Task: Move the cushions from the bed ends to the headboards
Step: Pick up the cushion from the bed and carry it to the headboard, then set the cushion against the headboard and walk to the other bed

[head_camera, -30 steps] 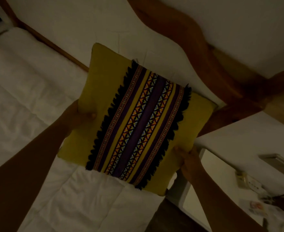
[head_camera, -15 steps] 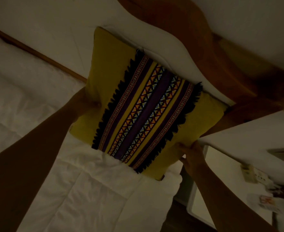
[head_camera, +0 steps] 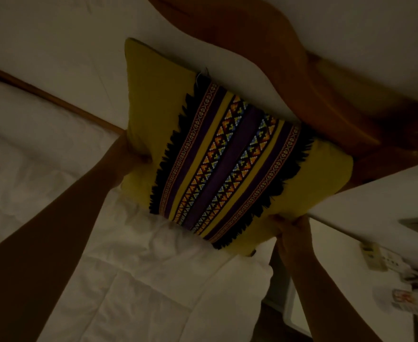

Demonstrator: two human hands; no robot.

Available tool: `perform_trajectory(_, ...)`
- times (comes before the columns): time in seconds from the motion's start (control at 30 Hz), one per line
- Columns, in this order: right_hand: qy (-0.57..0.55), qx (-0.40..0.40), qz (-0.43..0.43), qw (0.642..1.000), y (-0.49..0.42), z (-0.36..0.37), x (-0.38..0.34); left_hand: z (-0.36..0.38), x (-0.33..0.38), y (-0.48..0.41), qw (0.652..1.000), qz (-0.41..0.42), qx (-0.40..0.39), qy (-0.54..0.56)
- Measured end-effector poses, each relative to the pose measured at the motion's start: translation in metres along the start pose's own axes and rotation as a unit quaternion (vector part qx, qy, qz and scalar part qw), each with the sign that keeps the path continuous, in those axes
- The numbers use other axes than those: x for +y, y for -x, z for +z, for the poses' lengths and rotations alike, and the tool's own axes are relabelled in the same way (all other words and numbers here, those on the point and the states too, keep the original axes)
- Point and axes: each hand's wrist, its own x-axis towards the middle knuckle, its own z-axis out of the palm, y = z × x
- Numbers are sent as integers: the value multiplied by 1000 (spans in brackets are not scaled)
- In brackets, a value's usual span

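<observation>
Cushion has advanced to lean against the white pillow below the headboard; left hand and right hand still closed on its edges. Release appears imminent.

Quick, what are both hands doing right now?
Left hand: closed on the yellow cushion's left edge.
Right hand: closed on the cushion's lower right edge.

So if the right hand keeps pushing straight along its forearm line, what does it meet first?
The right hand already grips the yellow square cushion with the woven striped band. Past it, the line likely meets the white pillow against the curved wooden headboard; depth is unclear.
</observation>
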Motion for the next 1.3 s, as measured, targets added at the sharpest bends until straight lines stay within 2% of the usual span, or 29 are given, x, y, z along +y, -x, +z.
perform_trajectory(0.17,25,-25,56,998,-18,-1,10,12,-31,-8,996,-76,11,-52)
perform_trajectory(0.27,49,-32,61,996,-26,-3,13,13,-42,-12,997,-57,27,-48)
perform_trajectory(0.47,102,-60,70,990,-34,-14,19,7,-42,-19,992,-42,20,-115)
perform_trajectory(0.6,177,-44,50,982,-27,-15,21,6,-50,-9,980,-58,77,-172)
perform_trajectory(0.73,223,-15,131,966,-11,-20,21,12,-70,41,963,-112,138,-202)
perform_trajectory(0.9,280,-82,198,936,28,-12,16,44,-91,142,953,-162,131,-222)
perform_trajectory(1.03,371,-230,149,887,58,-5,-1,74,-103,236,934,-196,81,-287)
perform_trajectory(1.13,452,-332,80,824,78,-8,-7,106,-111,302,918,-215,48,-330)
perform_trajectory(1.2,493,-388,33,778,94,-14,-9,127,-112,343,914,-227,52,-332)
perform_trajectory(1.3,519,-448,-31,727,118,-24,-8,155,-107,406,903,-243,80,-346)
